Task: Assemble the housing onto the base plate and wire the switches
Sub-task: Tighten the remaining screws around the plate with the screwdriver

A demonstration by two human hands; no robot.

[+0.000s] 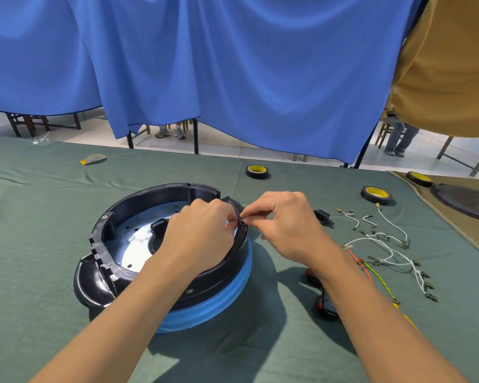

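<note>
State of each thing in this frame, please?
housing: seated over base plate
base plate: inside housing
left hand: grips housing rim
right hand: pinches housing rim
wires: loose, unconnected
black part: lying loose
tape rolls: lying flat

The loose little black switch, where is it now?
Head view: the switch lies on the green cloth, right of centre, between the right hand and short white wires.

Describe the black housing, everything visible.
The housing is a round, glossy black plastic shell, open on top, showing a silvery holed base plate inside. Blue film wraps its lower wall; a handle-like lug juts near-left. It sits flat on green cloth. The left hand grips its far-right rim from inside; the right hand pinches it outside.
</note>
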